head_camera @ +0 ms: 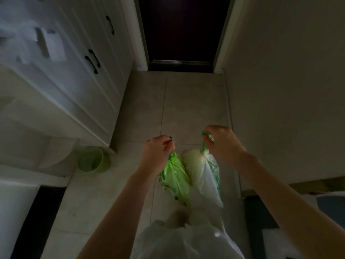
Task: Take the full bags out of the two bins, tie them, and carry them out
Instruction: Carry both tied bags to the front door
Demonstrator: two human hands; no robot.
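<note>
Bags both tied and hanging side by side over the floor (186, 101): left hand (158, 148) fisted on the green bag (175, 178), right hand (222, 141) on the white bag (203, 176); carry clear of legs toward far door (183, 28).

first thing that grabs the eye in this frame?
The two tied bags hanging side by side in the lower middle: a bright green bag from the left hand and a pale white bag from the right hand, each held by its green drawstring. Straight ahead is a dark door at the end of the tiled floor, with a small green bin by the white cabinet on the left.
</note>
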